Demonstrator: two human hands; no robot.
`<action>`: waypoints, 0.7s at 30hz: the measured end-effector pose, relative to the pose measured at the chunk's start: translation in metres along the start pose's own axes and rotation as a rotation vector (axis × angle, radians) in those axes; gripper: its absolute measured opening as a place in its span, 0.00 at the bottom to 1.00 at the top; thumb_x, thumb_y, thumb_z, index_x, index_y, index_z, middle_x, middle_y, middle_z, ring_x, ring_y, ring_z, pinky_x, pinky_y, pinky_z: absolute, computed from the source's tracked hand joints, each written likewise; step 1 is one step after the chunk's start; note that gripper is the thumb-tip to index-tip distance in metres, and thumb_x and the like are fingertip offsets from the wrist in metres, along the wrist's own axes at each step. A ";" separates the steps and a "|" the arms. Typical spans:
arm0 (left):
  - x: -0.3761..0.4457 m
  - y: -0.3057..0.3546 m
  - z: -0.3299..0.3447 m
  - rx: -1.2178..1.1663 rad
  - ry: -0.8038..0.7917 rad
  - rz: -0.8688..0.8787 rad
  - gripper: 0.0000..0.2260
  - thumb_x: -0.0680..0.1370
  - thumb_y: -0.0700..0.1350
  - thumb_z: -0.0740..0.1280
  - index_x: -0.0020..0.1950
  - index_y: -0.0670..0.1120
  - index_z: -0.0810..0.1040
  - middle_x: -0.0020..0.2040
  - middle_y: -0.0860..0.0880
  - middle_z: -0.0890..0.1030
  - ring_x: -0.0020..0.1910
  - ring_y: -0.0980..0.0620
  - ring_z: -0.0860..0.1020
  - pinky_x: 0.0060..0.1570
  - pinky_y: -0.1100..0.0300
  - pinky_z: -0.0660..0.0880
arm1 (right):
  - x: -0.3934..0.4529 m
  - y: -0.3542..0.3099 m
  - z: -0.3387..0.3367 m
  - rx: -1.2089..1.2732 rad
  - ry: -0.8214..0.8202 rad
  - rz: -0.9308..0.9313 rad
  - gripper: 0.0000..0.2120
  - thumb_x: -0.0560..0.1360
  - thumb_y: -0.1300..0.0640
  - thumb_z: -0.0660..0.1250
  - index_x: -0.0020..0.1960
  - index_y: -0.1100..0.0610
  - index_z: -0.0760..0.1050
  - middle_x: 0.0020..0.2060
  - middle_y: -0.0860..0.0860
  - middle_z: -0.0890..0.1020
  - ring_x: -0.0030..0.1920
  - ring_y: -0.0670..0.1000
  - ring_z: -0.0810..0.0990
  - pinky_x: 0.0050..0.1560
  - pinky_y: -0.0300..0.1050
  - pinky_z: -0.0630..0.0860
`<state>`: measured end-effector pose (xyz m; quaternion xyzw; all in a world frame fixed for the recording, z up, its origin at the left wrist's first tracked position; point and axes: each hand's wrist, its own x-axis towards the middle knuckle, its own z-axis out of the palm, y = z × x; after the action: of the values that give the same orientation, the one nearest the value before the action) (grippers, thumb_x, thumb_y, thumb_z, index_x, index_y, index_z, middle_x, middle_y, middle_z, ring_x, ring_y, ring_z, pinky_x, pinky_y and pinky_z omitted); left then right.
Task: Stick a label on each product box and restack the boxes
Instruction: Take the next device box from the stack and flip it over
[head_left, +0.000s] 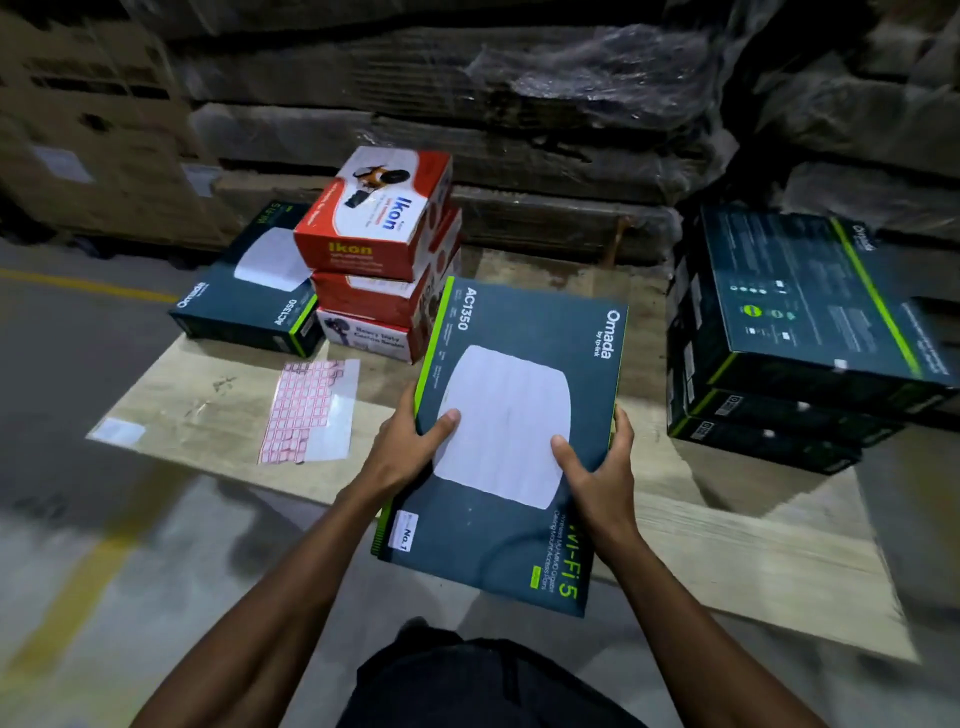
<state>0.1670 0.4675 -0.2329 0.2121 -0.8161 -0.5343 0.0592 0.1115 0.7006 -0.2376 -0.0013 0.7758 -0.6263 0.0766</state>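
Both hands grip one dark Omada box at centre frame, holding it face up and tilted above the worktop: the left hand wraps the box's left edge with its thumb lying on the white device picture, and the right hand clasps the right edge, thumb also pressed on the printed face and fingers curled round the side. A small white "No. 1" sticker sits at the box's lower left corner. To the left of the held box, on the pale wooden worktop, lies a sheet of red-bordered labels, partly used, with bare backing along its right and lower parts. In the upper left of the frame a second Omada box lies flat, and just beside it, towards the centre, stands a stack of three red and white Ikon boxes, the top one turned at an angle to those beneath. At the right of the frame a stack of dark boxes rests with printed backs upward, green stripes along their edges. Behind everything, across the top of the frame, are wrapped cartons, blurred.
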 end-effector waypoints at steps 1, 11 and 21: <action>0.006 -0.001 0.002 0.006 -0.040 -0.020 0.29 0.72 0.64 0.67 0.71 0.58 0.64 0.60 0.58 0.78 0.59 0.53 0.78 0.58 0.55 0.74 | 0.002 0.002 0.000 -0.004 0.012 0.031 0.42 0.64 0.39 0.73 0.73 0.41 0.57 0.67 0.46 0.75 0.64 0.47 0.76 0.67 0.54 0.73; 0.039 -0.007 -0.011 -0.092 -0.327 -0.073 0.28 0.78 0.51 0.69 0.75 0.54 0.61 0.66 0.55 0.76 0.56 0.61 0.79 0.60 0.55 0.76 | 0.013 0.013 0.004 0.066 0.024 0.228 0.27 0.72 0.46 0.72 0.69 0.46 0.69 0.57 0.44 0.82 0.55 0.47 0.82 0.61 0.56 0.77; 0.044 0.011 -0.066 -0.243 -0.379 -0.076 0.25 0.79 0.42 0.60 0.69 0.68 0.64 0.71 0.54 0.71 0.61 0.47 0.77 0.53 0.53 0.76 | 0.034 -0.022 -0.006 0.358 0.000 0.453 0.12 0.79 0.56 0.67 0.63 0.56 0.76 0.46 0.55 0.85 0.34 0.52 0.84 0.31 0.47 0.81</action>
<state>0.1460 0.3972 -0.2005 0.1297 -0.7338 -0.6607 -0.0900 0.0749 0.6983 -0.2194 0.1855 0.6334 -0.7203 0.2135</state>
